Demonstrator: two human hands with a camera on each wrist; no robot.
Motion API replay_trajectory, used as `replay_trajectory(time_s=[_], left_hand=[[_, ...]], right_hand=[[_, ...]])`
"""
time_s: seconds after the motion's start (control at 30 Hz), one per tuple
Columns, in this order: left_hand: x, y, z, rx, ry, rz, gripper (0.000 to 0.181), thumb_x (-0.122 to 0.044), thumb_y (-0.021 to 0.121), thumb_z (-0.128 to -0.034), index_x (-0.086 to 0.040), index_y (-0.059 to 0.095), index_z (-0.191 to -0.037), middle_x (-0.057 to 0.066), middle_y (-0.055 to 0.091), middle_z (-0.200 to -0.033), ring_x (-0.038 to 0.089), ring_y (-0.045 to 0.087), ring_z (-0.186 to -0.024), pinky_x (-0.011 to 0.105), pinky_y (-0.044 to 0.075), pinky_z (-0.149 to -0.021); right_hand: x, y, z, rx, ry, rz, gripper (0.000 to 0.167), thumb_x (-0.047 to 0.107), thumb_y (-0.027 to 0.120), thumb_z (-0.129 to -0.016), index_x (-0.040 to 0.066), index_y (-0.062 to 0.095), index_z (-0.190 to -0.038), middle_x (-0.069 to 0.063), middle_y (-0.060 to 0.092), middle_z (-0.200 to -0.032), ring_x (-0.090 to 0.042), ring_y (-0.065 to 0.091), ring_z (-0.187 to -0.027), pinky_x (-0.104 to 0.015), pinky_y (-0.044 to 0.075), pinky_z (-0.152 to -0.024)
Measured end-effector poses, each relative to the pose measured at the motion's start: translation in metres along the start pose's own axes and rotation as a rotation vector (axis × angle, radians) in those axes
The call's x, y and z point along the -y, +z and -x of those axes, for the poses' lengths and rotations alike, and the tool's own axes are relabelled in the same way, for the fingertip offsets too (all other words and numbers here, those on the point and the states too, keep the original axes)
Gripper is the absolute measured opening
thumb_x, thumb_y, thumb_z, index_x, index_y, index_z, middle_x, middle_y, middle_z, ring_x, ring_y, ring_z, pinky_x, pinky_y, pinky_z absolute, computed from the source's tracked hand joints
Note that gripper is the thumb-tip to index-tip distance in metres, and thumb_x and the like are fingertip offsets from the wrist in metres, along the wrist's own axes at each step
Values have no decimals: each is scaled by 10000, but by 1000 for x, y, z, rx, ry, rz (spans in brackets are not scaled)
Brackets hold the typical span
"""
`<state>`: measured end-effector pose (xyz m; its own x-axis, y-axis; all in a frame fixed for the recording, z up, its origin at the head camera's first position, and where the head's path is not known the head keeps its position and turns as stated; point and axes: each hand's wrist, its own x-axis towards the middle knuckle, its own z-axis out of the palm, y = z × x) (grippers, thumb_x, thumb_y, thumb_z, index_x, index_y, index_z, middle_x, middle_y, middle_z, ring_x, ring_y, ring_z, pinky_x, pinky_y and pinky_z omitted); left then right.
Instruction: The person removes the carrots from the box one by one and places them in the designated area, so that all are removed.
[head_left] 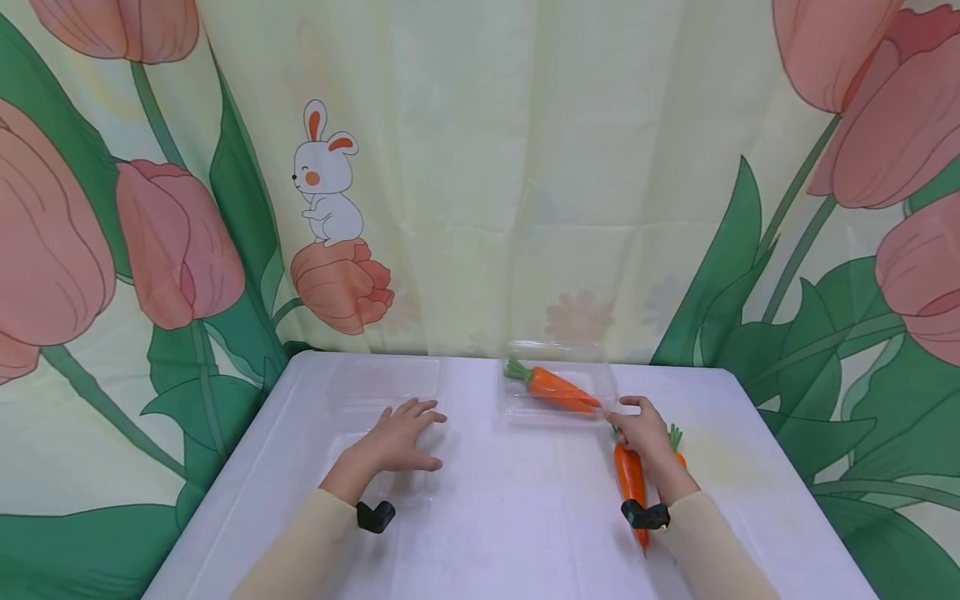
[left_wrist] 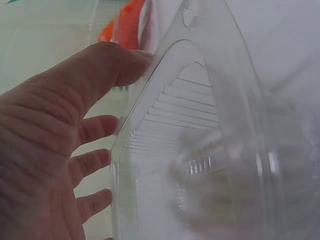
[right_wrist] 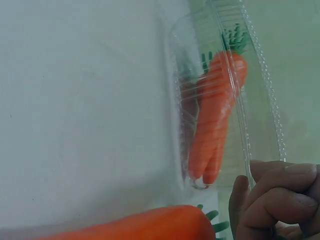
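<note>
At the back of the table, a clear plastic box (head_left: 517, 414) with its lid raised holds two orange carrots (head_left: 558, 389) with green tops. My right hand (head_left: 643, 429) pinches this box at its right edge; the right wrist view shows curled fingers (right_wrist: 282, 192) at the corner. On the left, my left hand (head_left: 397, 437) hovers with spread fingers over a second clear box (head_left: 386, 379), which lies opened out. In the left wrist view the thumb and fingertips reach the rim of that box (left_wrist: 175, 120); whether they press it, I cannot tell.
Beneath my right wrist lie a loose carrot (head_left: 630, 475) and another carrot (head_left: 679, 454), the second partly hidden by the arm. A white cloth covers the table (head_left: 510, 517). Behind it hangs a curtain (head_left: 480, 208) printed with tulips and a rabbit.
</note>
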<state>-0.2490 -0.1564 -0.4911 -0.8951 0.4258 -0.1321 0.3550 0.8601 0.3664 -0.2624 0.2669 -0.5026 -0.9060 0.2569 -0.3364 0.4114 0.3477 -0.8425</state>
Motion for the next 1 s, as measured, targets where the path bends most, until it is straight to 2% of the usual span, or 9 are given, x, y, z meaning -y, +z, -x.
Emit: replay_trajectory(time_s=[0.23, 0.43, 0.5, 0.63, 0.73, 0.83, 0.93, 1.0], left_hand=[[7, -3, 7, -16, -37, 11, 690, -346, 833, -814, -175, 585, -1435, 112, 384, -1638, 436, 236, -1550, 741, 209, -1167], [5, -4, 12, -25, -85, -6, 702, -304, 816, -823, -173, 558, -1462, 131, 372, -1643, 428, 239, -1552, 734, 193, -1178], [2, -4, 15, -56, -94, -16, 686, -279, 799, -836, -154, 553, -1464, 153, 388, -1630, 431, 264, -1542, 727, 190, -1183], [-16, 1, 19, -194, -83, 21, 593, -238, 749, -895, -94, 566, -1440, 206, 446, -1576, 430, 365, -1493, 662, 260, -1196], [-38, 7, 16, -266, -62, 189, 556, -227, 707, -951, -57, 539, -1452, 219, 466, -1550, 413, 422, -1460, 605, 348, -1176], [-58, 17, 7, -281, -89, 442, 554, -237, 643, -999, -46, 482, -1493, 209, 472, -1539, 398, 458, -1432, 577, 413, -1137], [-69, 29, -8, -325, -160, 700, 536, -200, 583, -1019, -5, 451, -1501, 239, 479, -1515, 424, 480, -1402, 575, 427, -1123], [-72, 37, -18, -362, -239, 858, 526, -173, 542, -1025, 5, 434, -1508, 246, 468, -1521, 428, 479, -1402, 561, 424, -1132]], right_hand=[[3, 15, 12, 38, -27, 3, 632, 255, 656, -1005, 29, 341, -1504, -176, 549, -1021, -167, 485, -613, -238, 460, -603], [2, 26, 16, 57, -39, -30, 583, 241, 648, -995, 42, 368, -1467, -178, 587, -1015, -154, 469, -578, -225, 434, -547], [1, 29, 17, 61, -37, -42, 572, 238, 644, -993, 49, 377, -1461, -183, 609, -1037, -149, 466, -574, -223, 421, -538], [0, 34, 19, 75, -21, -66, 575, 241, 637, -1004, 49, 364, -1472, -206, 640, -1131, -143, 471, -575, -217, 416, -534], [-1, 35, 21, 87, -4, -106, 592, 232, 626, -1017, 48, 327, -1493, -230, 627, -1192, -145, 498, -582, -201, 450, -553], [-1, 36, 22, 111, 13, -165, 629, 226, 601, -1032, 60, 259, -1533, -262, 586, -1274, -156, 569, -619, -200, 520, -609], [0, 38, 22, 131, 30, -219, 672, 225, 577, -1038, 98, 199, -1579, -276, 540, -1360, -169, 647, -684, -228, 576, -679], [2, 41, 22, 147, 34, -245, 693, 226, 552, -1044, 116, 160, -1606, -286, 511, -1393, -170, 680, -730, -241, 590, -718]])
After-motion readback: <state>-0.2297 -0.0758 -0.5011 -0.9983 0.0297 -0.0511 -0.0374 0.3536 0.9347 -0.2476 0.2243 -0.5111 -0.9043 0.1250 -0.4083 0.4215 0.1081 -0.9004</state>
